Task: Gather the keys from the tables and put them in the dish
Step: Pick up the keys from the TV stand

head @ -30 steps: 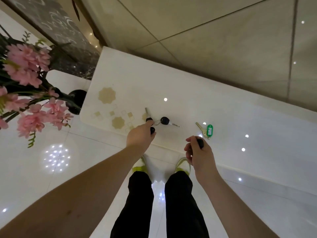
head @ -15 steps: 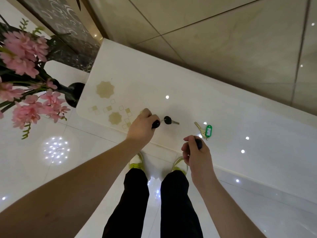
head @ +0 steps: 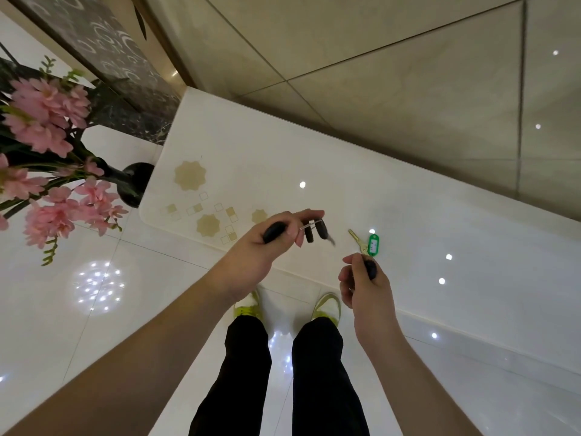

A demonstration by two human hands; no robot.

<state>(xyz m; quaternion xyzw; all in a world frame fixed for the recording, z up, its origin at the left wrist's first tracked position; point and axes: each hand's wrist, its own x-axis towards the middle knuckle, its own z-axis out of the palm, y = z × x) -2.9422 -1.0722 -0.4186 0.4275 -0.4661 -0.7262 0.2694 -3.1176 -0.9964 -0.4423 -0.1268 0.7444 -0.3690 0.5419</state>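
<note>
My left hand (head: 262, 250) hangs just above the white table (head: 393, 215), shut on black-headed keys (head: 316, 231); two dark heads dangle from its fingers and another black piece sticks out by the thumb. A brass key with a green tag (head: 367, 242) lies flat on the table to the right of them. My right hand (head: 364, 283) hovers over the table's near edge, just below the green tag, fingers closed around a black-headed key (head: 371, 268). No dish is in view.
A dark vase (head: 135, 180) of pink flowers (head: 47, 171) stands on the floor left of the table's corner. A beige tiled wall runs behind the table. My legs and yellow-green shoes stand on the glossy white floor.
My left hand has lifted the black-headed keys off the table; they now dangle from its fingers. The right hand has edged up toward the green-tagged key.
</note>
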